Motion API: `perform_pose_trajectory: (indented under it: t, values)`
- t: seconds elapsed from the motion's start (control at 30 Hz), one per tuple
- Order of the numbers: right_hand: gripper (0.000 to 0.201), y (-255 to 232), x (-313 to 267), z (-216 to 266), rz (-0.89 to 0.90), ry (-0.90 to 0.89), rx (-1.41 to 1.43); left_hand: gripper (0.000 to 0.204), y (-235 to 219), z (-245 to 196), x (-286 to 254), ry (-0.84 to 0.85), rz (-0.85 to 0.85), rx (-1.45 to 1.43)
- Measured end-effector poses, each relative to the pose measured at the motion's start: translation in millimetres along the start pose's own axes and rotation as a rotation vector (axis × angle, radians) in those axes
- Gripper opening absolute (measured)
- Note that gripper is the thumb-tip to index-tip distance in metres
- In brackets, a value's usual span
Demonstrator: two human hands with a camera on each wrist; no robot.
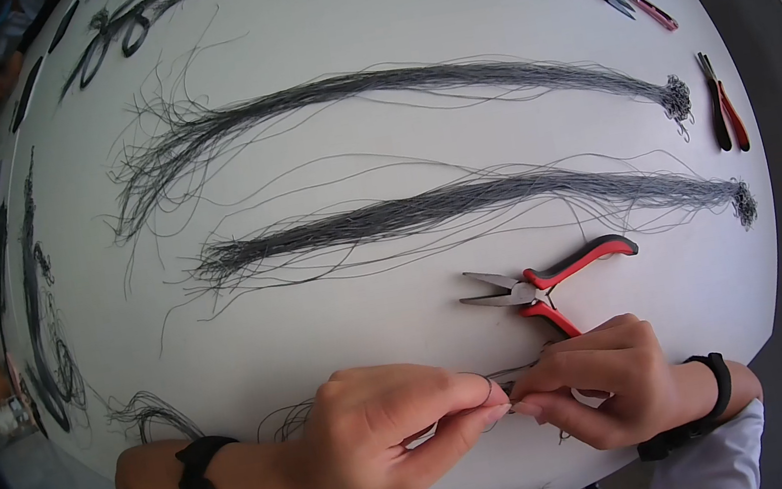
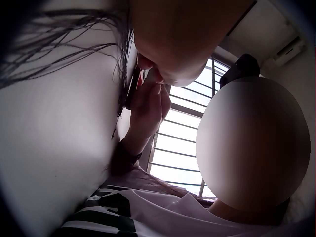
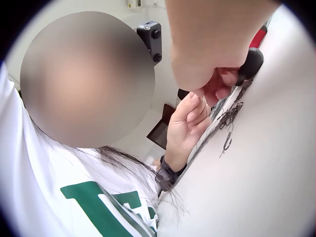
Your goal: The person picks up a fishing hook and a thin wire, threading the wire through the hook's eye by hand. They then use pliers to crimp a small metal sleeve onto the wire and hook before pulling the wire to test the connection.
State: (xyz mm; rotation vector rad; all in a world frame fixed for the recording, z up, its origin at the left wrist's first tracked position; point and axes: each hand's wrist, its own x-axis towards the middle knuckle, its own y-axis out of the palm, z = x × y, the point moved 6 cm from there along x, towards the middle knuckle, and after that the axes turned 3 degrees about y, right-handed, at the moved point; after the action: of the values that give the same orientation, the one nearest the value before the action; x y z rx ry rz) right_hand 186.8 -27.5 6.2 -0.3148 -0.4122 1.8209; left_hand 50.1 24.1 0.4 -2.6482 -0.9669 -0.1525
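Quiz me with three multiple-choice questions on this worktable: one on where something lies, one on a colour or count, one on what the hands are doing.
1. Where are the pliers?
A. just beyond the hands
B. at the far edge
C. on the floor

2. How many long bundles lie mid-table?
A. one
B. two
C. five

3. What are the hands doing?
A. lying flat
B. pinching a thin wire
C. gripping the pliers

1 A: they lie just beyond the right hand.
2 B: upper bundle, lower bundle.
3 B: left hand and right hand meet on the wire.
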Motion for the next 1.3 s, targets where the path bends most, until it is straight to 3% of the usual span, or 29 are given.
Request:
perform_pose_trajectory:
  t: [0.03,0.27,1.17,1.3]
  values:
    - [0.008,1.7,0.3,-4.2,0.056,0.098,0.119,0.01,-0.8,-0.1,0.3,-0.001,0.0,-0.001]
    - [0.007,2.5,-0.2,-11.9,0.081,0.183,0.271,0.012,0.4,-5.4,0.7,0.125,-0.011,0.042]
    - [0.014,2.8,1.3,-5.8,0.001,-0.05,0.178,0.008,0.8,1.2,1.3,-0.081,0.066,-0.016]
    - [0.017,2.6,1.6,-0.3,-0.019,-0.131,0.061,0.007,1.9,4.2,0.1,-0.116,0.077,-0.046]
